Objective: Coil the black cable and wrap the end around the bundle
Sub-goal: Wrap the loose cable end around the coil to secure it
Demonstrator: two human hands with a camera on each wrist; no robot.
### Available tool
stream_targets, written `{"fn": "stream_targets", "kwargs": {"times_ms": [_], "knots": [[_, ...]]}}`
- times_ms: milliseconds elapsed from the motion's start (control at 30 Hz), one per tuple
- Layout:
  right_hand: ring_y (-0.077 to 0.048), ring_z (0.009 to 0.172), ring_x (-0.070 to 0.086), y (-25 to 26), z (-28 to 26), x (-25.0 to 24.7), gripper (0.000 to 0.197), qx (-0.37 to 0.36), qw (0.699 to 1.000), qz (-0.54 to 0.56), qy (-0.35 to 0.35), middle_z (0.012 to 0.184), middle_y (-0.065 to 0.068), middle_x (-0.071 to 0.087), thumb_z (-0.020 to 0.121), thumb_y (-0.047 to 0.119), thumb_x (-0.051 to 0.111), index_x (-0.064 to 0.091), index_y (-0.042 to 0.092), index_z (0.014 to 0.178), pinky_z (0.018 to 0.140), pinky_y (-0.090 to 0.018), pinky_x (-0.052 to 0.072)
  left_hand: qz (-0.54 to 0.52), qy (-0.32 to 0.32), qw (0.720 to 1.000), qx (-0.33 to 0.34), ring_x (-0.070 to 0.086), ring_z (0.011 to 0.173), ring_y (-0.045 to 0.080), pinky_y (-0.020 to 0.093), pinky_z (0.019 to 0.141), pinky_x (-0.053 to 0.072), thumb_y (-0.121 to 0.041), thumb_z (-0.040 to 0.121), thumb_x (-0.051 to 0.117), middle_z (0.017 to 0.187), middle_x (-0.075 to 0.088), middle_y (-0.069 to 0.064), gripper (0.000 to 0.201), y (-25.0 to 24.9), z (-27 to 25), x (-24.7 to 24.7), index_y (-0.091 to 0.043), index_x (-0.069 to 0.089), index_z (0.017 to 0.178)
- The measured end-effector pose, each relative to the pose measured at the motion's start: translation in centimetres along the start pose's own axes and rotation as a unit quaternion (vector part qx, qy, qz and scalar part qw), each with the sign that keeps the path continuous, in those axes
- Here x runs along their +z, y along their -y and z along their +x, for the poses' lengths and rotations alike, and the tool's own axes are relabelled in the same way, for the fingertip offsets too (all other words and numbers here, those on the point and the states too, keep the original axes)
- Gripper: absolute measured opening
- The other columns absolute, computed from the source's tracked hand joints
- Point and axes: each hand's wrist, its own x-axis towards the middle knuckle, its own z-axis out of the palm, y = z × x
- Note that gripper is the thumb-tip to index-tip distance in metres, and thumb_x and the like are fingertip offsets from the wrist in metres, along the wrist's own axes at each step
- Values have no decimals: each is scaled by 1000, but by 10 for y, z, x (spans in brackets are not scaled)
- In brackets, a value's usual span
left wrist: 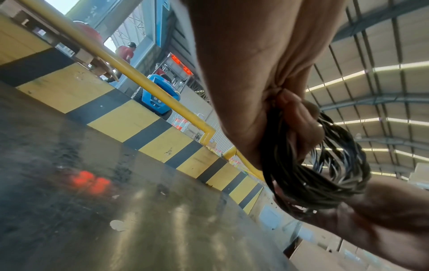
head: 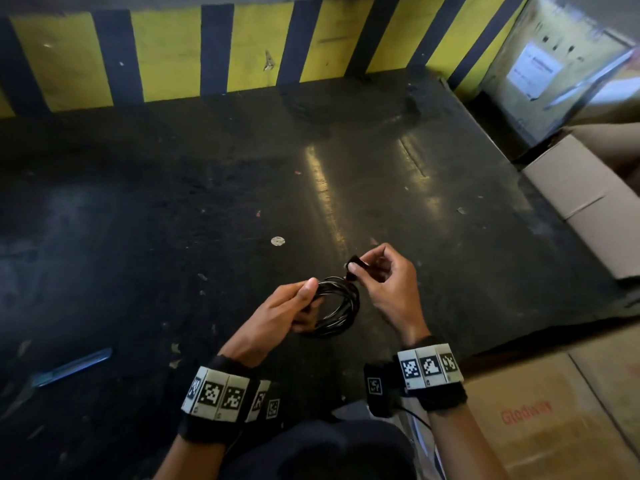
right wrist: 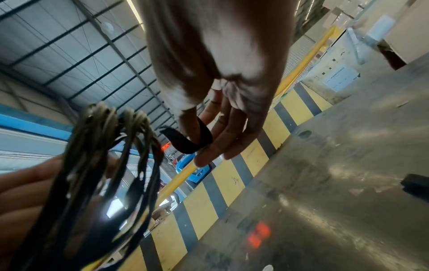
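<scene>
Coiled cable held above the dark floor

Left hand [head: 291, 308] grips the black cable [head: 341, 306] bundle; right hand [head: 388, 282] pinches its strap end [head: 356, 263] at one o'clock.

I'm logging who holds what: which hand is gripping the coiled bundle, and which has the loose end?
The left hand grips the coiled black cable; the right hand pinches the flat black end just above it.

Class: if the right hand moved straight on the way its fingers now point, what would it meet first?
Probably the coil, held by the left hand. The right hand, pinching the strap, points at its top edge, though depth is unclear.
</scene>
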Motion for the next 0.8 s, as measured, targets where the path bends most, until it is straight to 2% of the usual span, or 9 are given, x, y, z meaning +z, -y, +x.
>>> {"fn": "stream_targets", "kwargs": {"times_ms": [67,133,200,300,500,533,600,700,800], "knots": [[-26,79,74,5,-2,-1,22,-7,1000,5,-5,82,-7,75,78,18,86,65,17,78,76,-38,62,-16,8,1000,13,34,58,10,24,54,31,-39,106,35,66,37,-4,40,-3,-3,1,-17,50,76],[-27,78,74,11,-3,-1,24,-18,1000,9,-8,81,-7,75,75,17,88,65,14,76,77,-42,63,-32,13,999,24,31,58,13,25,55,30,-39,104,36,66,34,-2,39,-6,-5,-2,-18,49,75],[-24,76,75,17,-5,0,24,-39,999,11,-7,79,-6,75,74,15,89,65,13,75,79,-42,63,-48,19,998,32,29,58,15,26,55,29,-38,105,35,65,31,-1,39,-8,-5,-6,-18,48,74],[-21,75,75,26,-5,4,23,-62,998,32,8,77,-4,77,74,17,89,66,19,72,79,-39,62,-80,22,996,37,28,57,16,30,55,24,-36,105,34,64,29,-1,39,-8,-1,-14,-17,46,74],[-14,72,74,47,12,15,11,28,984,169,39,78,-5,78,76,12,85,76,11,82,72,-22,59,-97,-22,994,35,28,56,13,30,55,21,-35,106,34,62,31,-5,40,-2,15,-26,-17,47,73],[-16,74,76,51,15,16,7,51,978,195,47,79,-7,80,80,14,81,77,9,84,74,-22,60,-93,-28,995,34,29,55,12,28,55,23,-35,107,33,61,33,-6,40,-2,17,-29,-16,47,74],[-20,79,79,54,21,18,13,77,975,198,61,83,-11,81,88,18,74,79,6,87,78,-23,60,-91,-33,995,30,31,56,12,26,55,26,-34,107,32,62,35,-7,40,-4,20,-35,-16,47,75],[-24,84,79,52,28,27,20,76,983,136,101,86,-9,82,93,23,70,81,7,89,82,-29,61,-87,-35,995,21,35,56,9,23,55,30,-32,108,31,63,40,-8,41,-10,24,-43,-16,49,76],[-26,81,79,51,36,35,21,74,985,106,113,83,-7,82,94,25,69,82,9,89,81,-36,62,-77,-42,996,16,36,55,6,20,53,31,-30,108,30,59,43,-11,40,-15,29,-47,-13,48,76]]}}
